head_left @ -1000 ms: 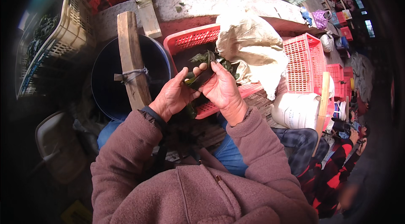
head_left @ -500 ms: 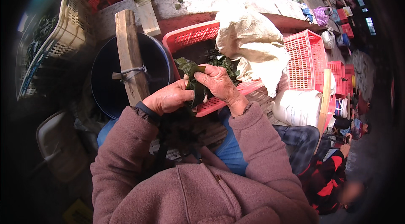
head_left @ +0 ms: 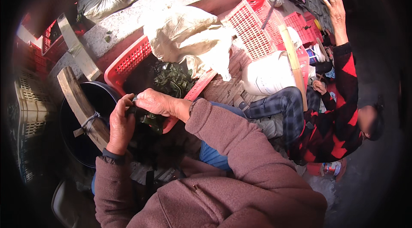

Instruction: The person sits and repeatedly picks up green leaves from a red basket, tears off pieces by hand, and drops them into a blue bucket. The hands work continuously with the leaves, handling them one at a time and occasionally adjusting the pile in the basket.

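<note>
My left hand (head_left: 120,125) and my right hand (head_left: 156,102) meet just in front of a red plastic crate (head_left: 128,60). Their fingertips pinch a dark green, leafy piece of seaweed (head_left: 152,121), which hangs below my right hand; my fingers hide its upper part. More crumpled seaweed (head_left: 174,78) lies in the crate. A cream woven sack (head_left: 184,35) drapes over the crate's far right side. To the left of my left hand, a wooden board (head_left: 79,99) tied with cord lies across a dark blue tub (head_left: 75,140).
A co-worker in a red and black sweater (head_left: 330,129) sits at the right, one hand (head_left: 336,11) raised. Between us are a white bucket (head_left: 268,73) and an upright wooden slat (head_left: 294,67). Red crates (head_left: 253,26) stand beyond; a yellowish crate (head_left: 34,103) is at far left.
The view has swung right, so the crate and tub now sit further left. My hands stay together at the seaweed. The co-worker now sits upright with one arm raised.
</note>
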The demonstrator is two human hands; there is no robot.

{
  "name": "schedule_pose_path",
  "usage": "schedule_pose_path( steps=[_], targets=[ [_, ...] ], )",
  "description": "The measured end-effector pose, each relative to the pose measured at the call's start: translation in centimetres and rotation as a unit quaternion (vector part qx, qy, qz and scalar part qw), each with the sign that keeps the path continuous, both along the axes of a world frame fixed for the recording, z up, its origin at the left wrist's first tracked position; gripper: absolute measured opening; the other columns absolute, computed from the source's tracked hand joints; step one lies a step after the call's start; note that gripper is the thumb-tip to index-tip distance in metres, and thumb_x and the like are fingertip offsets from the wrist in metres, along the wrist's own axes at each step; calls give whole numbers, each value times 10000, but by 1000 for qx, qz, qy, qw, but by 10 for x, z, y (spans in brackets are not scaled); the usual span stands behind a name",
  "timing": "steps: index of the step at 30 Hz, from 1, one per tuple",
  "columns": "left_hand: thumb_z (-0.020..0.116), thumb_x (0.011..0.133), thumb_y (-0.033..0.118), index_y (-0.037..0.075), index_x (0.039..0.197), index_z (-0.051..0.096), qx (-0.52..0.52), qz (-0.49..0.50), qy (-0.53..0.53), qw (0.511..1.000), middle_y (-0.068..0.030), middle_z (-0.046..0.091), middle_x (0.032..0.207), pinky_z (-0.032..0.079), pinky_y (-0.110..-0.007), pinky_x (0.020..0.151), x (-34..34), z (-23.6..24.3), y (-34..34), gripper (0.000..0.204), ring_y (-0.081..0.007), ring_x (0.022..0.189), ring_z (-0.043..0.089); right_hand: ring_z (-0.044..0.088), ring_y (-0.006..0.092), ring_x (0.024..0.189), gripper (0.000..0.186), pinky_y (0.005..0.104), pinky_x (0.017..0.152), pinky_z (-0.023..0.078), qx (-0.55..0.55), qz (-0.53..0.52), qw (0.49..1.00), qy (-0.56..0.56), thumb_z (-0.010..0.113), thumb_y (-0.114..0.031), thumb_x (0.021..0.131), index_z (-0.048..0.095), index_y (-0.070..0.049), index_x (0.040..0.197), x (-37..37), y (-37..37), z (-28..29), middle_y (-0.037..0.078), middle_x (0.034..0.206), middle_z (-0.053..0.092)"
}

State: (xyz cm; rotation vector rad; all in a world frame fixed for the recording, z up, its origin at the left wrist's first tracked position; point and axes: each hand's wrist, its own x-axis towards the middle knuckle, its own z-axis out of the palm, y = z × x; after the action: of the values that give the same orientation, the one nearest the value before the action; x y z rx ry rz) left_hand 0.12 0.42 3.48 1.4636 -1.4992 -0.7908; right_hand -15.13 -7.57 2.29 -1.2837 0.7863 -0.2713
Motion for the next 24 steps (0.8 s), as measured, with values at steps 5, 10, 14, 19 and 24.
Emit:
schedule_pose_path(
  steps=[5,10,14,19,24],
  targets=[
    [516,722,-147,36,1026,525,-15,-1,37,999,-138,615,855,493,-304,751,-1,-4,4,355,-241,809,636,391,66,648,275,285,562,381,60,14,998,0,532,-219,930,601,-9,766,-5,2,3,-31,672,486],
    [559,762,-96,18,1004,566,43,56,28,997,-156,641,805,502,-317,696,-1,-9,3,267,-242,746,652,473,67,669,321,267,601,432,-101,-44,993,37,612,-285,900,619,6,765,1,-1,11,11,694,566],
    [590,780,-38,12,951,612,45,102,21,994,-166,651,760,506,-326,642,1,-13,2,179,-248,693,662,555,78,658,225,250,600,456,-28,-25,999,19,669,-207,828,662,17,823,6,2,14,32,698,631],
    [593,776,-3,25,956,639,62,71,-13,996,-199,649,777,514,-347,661,3,-21,5,188,-320,741,670,559,92,633,170,267,596,460,-193,-7,977,89,639,-125,747,670,14,841,9,7,7,56,684,640],
    [551,770,-38,38,997,650,69,61,45,995,-168,666,784,517,-353,679,1,-21,2,259,-301,744,673,530,84,624,163,264,586,442,-162,-58,983,60,611,-83,723,678,14,835,11,11,8,22,652,612]
  ],
)
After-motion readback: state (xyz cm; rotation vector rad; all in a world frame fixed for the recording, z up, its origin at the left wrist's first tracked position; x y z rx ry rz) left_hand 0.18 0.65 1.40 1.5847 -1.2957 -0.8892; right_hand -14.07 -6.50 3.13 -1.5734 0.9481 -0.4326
